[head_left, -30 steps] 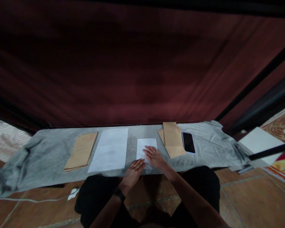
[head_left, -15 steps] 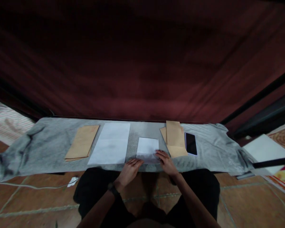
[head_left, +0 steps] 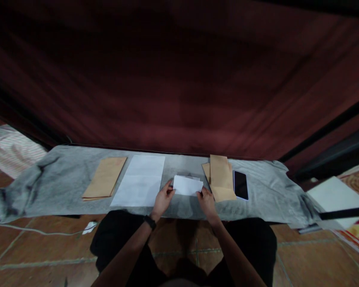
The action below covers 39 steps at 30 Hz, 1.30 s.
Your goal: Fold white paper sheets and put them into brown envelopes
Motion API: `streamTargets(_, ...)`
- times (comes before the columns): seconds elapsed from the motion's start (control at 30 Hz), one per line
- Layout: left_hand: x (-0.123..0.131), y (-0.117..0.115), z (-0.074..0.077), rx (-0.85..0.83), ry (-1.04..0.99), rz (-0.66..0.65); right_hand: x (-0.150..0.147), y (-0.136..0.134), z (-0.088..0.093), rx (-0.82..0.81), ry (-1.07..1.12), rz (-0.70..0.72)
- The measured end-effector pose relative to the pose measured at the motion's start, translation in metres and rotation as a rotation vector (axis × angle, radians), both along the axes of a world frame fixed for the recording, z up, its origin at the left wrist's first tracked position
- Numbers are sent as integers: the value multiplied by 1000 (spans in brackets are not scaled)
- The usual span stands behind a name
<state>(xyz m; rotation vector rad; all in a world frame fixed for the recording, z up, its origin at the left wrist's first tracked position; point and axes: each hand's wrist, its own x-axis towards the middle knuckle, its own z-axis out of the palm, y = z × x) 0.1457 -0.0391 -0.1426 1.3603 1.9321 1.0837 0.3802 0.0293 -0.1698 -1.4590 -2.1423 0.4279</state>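
A folded white sheet of paper (head_left: 186, 185) is between my two hands, over the grey cloth. My left hand (head_left: 163, 199) pinches its left edge with thumb and fingers. At the right edge, my right hand (head_left: 206, 202) grips the paper's lower corner. Left of my left hand lies a larger stack of white paper (head_left: 140, 181) with a crease across it. Brown envelopes (head_left: 221, 175) lie just beyond my right hand, one with its flap spread toward me.
A grey cloth (head_left: 62, 179) covers the narrow bench. More brown envelopes (head_left: 105, 177) are stacked at the left. A phone (head_left: 241, 185) lies at the right. A dark red panel (head_left: 179, 99) rises behind the bench. A white cable (head_left: 44, 232) crosses the floor.
The small paper's near part has been folded up and over, away from me. Both hands have moved forward with it and now hold its left and right edges.
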Motion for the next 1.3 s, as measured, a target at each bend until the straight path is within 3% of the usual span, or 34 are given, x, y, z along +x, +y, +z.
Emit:
streamTargets(0.2,17,14,9,-197,248,116,-11,-2,5,63,-41,-106)
streamTargets(0.33,24,13,12,-143,462,91,-22,-8,8,151,-117,95)
streamTargets(0.43,34,15,9,-7,612,-4,-31,-13,3,176,-199,245)
streamTargets(0.53,45,21,0,77,697,-180,-37,-17,-5,209,-283,261)
streamTargets(0.6,49,25,-8,66,745,-225,-37,-18,-10,246,-315,253)
streamTargets(0.8,44,22,-24,28,808,-105,-23,-15,-20,321,-302,151)
streamTargets(1.1,33,9,-22,24,797,-64,-17,-16,-18,302,-258,59)
streamTargets(1.3,34,8,-15,8,694,-81,-15,-18,-10,301,-330,192)
